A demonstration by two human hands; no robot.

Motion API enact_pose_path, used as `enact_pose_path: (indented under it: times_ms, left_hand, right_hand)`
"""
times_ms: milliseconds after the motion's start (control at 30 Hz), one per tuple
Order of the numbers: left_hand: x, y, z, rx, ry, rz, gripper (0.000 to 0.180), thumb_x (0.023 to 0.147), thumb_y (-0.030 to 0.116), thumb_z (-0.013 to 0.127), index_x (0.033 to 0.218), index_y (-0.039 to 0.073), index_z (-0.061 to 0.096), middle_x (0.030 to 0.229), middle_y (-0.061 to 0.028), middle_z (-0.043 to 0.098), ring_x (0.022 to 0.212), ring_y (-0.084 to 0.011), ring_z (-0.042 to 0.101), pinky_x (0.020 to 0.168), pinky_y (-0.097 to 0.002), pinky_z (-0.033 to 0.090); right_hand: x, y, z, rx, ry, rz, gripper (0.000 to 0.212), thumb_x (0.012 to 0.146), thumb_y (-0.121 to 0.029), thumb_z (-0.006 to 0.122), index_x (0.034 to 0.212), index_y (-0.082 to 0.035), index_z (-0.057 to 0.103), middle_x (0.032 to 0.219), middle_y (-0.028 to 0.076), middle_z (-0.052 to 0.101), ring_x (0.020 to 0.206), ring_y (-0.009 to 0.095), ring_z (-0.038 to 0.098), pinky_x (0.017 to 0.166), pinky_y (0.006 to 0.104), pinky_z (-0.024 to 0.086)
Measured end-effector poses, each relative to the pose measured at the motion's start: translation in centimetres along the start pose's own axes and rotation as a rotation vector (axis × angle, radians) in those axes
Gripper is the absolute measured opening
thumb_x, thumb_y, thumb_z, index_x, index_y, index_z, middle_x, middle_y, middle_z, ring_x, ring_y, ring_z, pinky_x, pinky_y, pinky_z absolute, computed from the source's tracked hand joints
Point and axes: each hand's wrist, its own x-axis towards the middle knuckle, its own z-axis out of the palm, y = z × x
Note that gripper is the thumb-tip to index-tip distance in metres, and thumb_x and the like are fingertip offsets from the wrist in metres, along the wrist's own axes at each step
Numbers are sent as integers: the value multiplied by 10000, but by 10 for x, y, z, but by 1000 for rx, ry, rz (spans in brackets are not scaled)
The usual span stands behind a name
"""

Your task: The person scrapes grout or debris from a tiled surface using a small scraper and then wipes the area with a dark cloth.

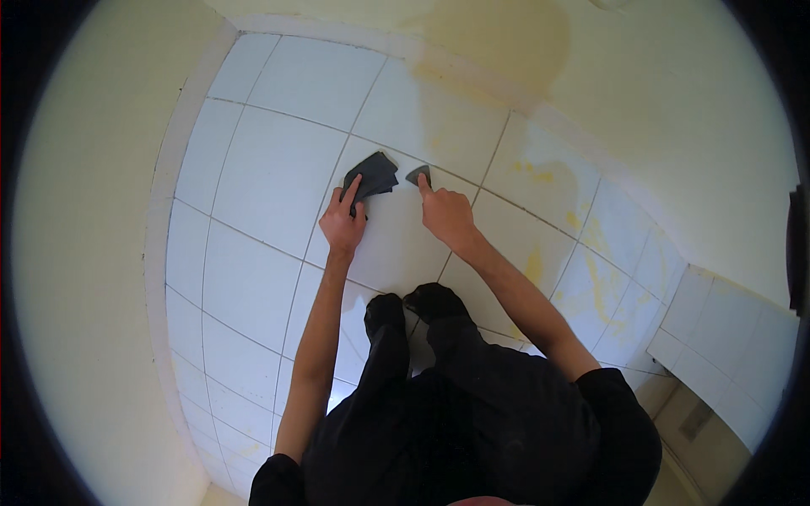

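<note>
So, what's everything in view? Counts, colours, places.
cloth: one, charcoal, upper middle
scraper: one, grey, right of cloth
tiles: many, white, floor
smears: several, yellow, mostly right
walls: two, cream, left, top
patch: one, tan, top wall
ledge: one, white, lower right
object: one, dark, right edge, unclear
trousers: one, black, bottom
footwear: two, black, lower middle
sleeves: two, black, bottom
forearms: two, bare, lower middle
left grip: one, bare, on cloth
right grip: one, bare, on scraper

Holding dark cloth (373, 174) on white tiles (266, 160) with left hand (342, 226). Holding grey scraper (415, 174) in right hand (447, 215), just right of cloth, not touching it. Standing in black socks (435, 304) and trousers (506, 409). Seeing yellow smears (535, 266) on tiles at right.
</note>
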Motion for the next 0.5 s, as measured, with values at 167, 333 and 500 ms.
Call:
enact_pose_path:
  times_ms: [167,333,500]
  left_hand:
    - [-3,-5,-4,-93,53,62,345,780,103,639,1091,229,720,909,-49,607,636,-279,610,549,-391,507]
    - [-5,-4,-10,-244,-3,175,97,725,77,596,723,137,671,740,-48,553,596,-267,571,523,-373,458]
    - [-4,-6,-10,-247,-23,151,107,725,76,596,752,127,686,758,-60,563,615,-267,584,541,-369,470]
  right_hand:
    - [1,-6,-6,8,-20,-21,596,826,-94,584,1407,18,514,735,163,691,651,291,704,573,421,557]
    - [13,-1,-2,38,28,-70,573,838,-98,580,1396,21,523,738,170,687,658,310,700,580,436,552]
    - [24,-1,-2,78,64,-55,517,874,-127,579,1375,-2,543,688,170,655,638,331,672,578,461,535]
